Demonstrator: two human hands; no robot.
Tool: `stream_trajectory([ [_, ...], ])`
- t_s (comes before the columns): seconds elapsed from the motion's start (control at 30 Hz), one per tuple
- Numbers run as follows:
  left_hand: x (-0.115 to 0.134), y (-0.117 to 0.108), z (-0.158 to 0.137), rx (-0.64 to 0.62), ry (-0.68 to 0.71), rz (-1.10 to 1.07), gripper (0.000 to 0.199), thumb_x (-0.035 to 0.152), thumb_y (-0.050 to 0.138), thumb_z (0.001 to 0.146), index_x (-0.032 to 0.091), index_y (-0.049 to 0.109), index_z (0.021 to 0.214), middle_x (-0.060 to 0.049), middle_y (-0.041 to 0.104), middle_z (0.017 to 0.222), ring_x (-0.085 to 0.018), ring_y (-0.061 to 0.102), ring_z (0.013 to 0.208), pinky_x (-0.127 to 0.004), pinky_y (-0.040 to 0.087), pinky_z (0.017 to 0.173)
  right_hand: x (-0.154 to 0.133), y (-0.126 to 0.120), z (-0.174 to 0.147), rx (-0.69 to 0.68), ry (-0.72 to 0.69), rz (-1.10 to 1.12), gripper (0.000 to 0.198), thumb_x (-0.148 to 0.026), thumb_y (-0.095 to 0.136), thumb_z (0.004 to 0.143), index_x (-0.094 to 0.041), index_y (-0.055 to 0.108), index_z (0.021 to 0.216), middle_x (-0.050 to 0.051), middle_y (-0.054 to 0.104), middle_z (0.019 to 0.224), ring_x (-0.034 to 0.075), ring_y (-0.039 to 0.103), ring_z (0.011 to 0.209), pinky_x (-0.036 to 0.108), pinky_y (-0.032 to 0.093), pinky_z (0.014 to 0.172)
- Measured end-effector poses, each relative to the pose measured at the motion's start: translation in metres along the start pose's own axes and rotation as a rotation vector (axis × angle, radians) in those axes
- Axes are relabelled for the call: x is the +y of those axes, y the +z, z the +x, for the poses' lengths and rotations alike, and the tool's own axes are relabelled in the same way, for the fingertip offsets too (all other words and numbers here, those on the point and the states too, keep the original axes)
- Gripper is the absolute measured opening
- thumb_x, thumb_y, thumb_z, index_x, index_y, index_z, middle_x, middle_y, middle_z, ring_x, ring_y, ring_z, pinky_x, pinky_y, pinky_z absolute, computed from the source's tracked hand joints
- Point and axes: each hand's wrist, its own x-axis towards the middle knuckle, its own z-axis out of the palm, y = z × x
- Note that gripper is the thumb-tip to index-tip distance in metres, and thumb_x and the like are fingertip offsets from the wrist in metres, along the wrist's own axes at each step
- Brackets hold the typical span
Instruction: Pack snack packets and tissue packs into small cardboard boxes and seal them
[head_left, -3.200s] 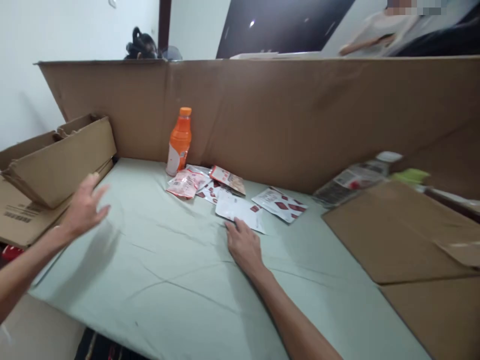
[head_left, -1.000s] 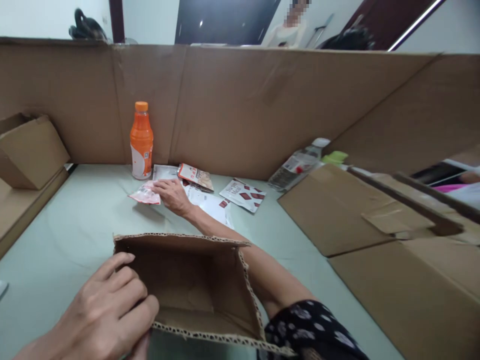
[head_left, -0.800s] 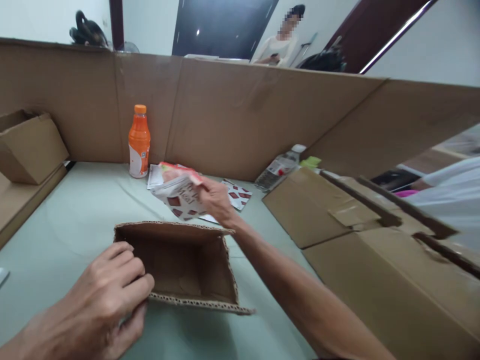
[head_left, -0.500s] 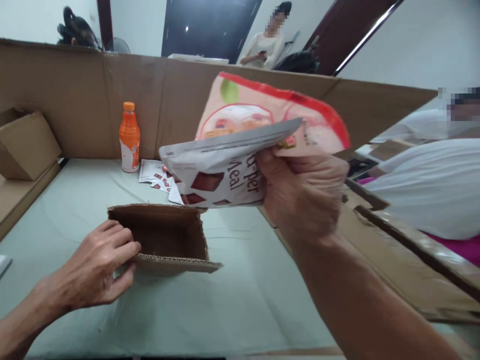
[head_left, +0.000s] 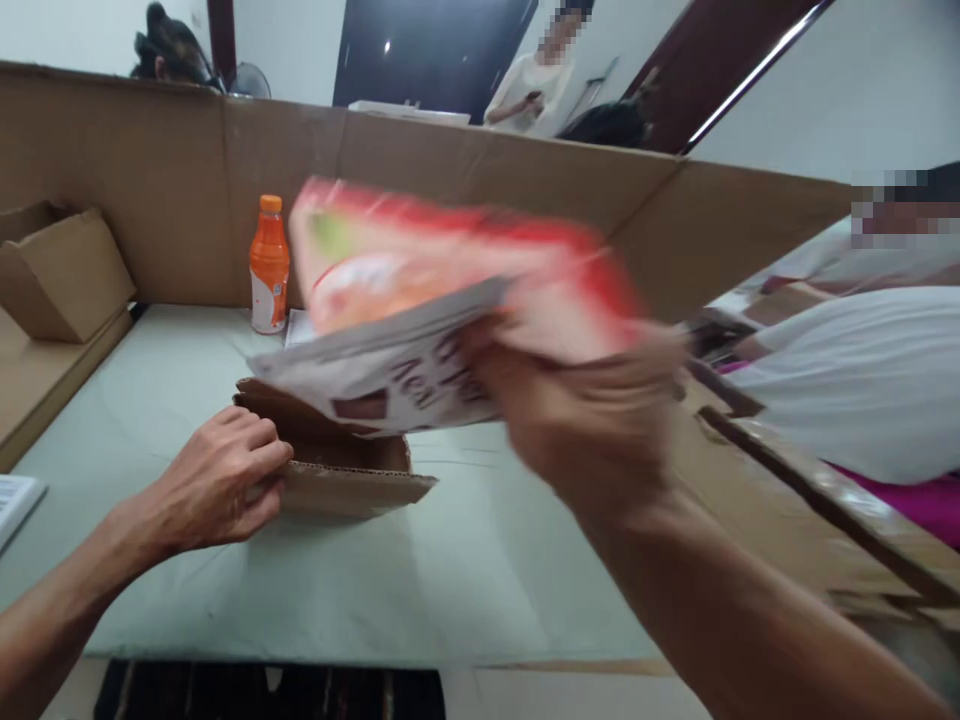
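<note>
My left hand [head_left: 225, 475] is closed on the near left edge of a small open cardboard box [head_left: 352, 490], whose inside looks dark. My right hand [head_left: 585, 420], smeared by motion, grips two food pouches above the box. The front one is a white pouch [head_left: 427, 375] with dark lettering and brown squares. Behind it fans out a pink pouch [head_left: 420, 270] with a red edge and a green spot, also blurred. Together the pouches cover part of the box's opening and most of a white packet [head_left: 298, 328] on the table.
An orange drink bottle [head_left: 269, 265] stands at the back, before a cardboard wall [head_left: 172, 180]. Another cardboard box [head_left: 71, 280] is at the left. A white object [head_left: 19, 500] lies at the table's left edge. A person in white [head_left: 885, 370] is at the right.
My right hand has swung the pouches left and slightly down, over the box. My left hand keeps its hold on the box edge. The view has shifted a little.
</note>
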Motion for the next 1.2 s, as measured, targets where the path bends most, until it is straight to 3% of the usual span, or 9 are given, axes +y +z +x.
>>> stream_trajectory([
  [0.1,0.002,0.001,-0.002,0.01,0.014,0.023,0.018,0.016,0.051,0.092,0.017,0.065,0.08,-0.006,0.063,0.077,-0.022,0.057,0.073,-0.037,0.047,0.073,-0.001,0.027,0.007,-0.274,0.046,-0.116,0.03,-0.014,0.052,0.096,-0.021,0.08,0.102,0.003,0.079,0.091,0.016,0.07,0.08,0.026,0.051,0.071],
  [0.27,0.004,0.002,-0.007,0.005,0.003,0.007,0.016,0.013,0.053,0.091,0.016,0.068,0.086,-0.006,0.065,0.08,-0.022,0.057,0.074,-0.037,0.047,0.073,0.01,0.078,0.02,-1.008,0.152,-0.512,0.027,-0.006,0.055,0.086,-0.016,0.08,0.089,0.01,0.08,0.088,0.02,0.07,0.078,0.028,0.039,0.064],
  [0.4,0.003,-0.001,-0.008,-0.033,0.012,-0.028,0.018,0.012,0.055,0.089,0.016,0.072,0.094,-0.006,0.066,0.084,-0.023,0.058,0.076,-0.038,0.047,0.073,0.007,0.098,0.024,-1.242,0.088,-0.566,0.03,-0.005,0.054,0.09,-0.014,0.081,0.101,0.014,0.081,0.099,0.022,0.072,0.087,0.029,0.04,0.068],
  [0.6,0.009,-0.007,-0.012,-0.118,0.081,-0.076,0.017,0.007,0.057,0.083,0.018,0.068,0.077,-0.006,0.064,0.08,-0.024,0.056,0.078,-0.041,0.048,0.078,0.01,0.09,0.026,-1.259,0.192,-0.607,0.031,-0.011,0.051,0.098,-0.014,0.078,0.114,0.016,0.08,0.104,0.024,0.073,0.091,0.03,0.042,0.069],
  [0.8,0.012,-0.009,-0.016,-0.159,0.092,-0.097,0.018,0.008,0.055,0.088,0.018,0.07,0.089,-0.008,0.066,0.085,-0.026,0.058,0.082,-0.045,0.05,0.084,0.02,0.08,0.02,-1.372,0.189,-0.522,0.034,-0.019,0.05,0.103,-0.018,0.07,0.13,0.014,0.078,0.117,0.026,0.072,0.098,0.032,0.047,0.073],
  [0.9,0.013,-0.013,-0.013,-0.2,0.03,-0.107,0.026,0.01,0.055,0.088,0.017,0.071,0.107,-0.011,0.07,0.1,-0.028,0.062,0.09,-0.044,0.053,0.083,0.025,0.081,0.02,-1.415,0.153,-0.439,0.035,-0.016,0.05,0.103,-0.018,0.07,0.131,0.013,0.078,0.118,0.026,0.072,0.103,0.034,0.049,0.08],
  [1.07,0.006,-0.023,0.001,-0.293,-0.009,-0.082,0.059,0.023,0.061,0.087,0.015,0.056,0.145,-0.019,0.065,0.14,-0.036,0.065,0.121,-0.046,0.056,0.095,0.032,0.081,0.018,-1.401,0.144,-0.239,0.04,-0.019,0.052,0.104,-0.018,0.063,0.142,0.014,0.073,0.133,0.024,0.07,0.111,0.034,0.052,0.09],
  [1.13,-0.002,-0.024,0.01,-0.388,0.02,-0.109,0.058,0.025,0.063,0.085,0.019,0.06,0.143,-0.015,0.071,0.133,-0.033,0.069,0.116,-0.042,0.057,0.093,0.029,0.073,0.017,-1.357,0.114,-0.186,0.037,-0.02,0.053,0.104,-0.016,0.067,0.137,0.015,0.075,0.128,0.023,0.071,0.108,0.033,0.052,0.091],
  [1.2,-0.01,-0.023,0.018,-0.447,0.032,-0.147,0.047,0.023,0.064,0.084,0.025,0.068,0.131,-0.008,0.078,0.115,-0.027,0.074,0.099,-0.034,0.058,0.084,0.028,0.057,0.017,-1.188,0.087,-0.165,0.032,-0.019,0.054,0.102,-0.016,0.072,0.128,0.013,0.078,0.121,0.022,0.072,0.105,0.033,0.052,0.09],
])
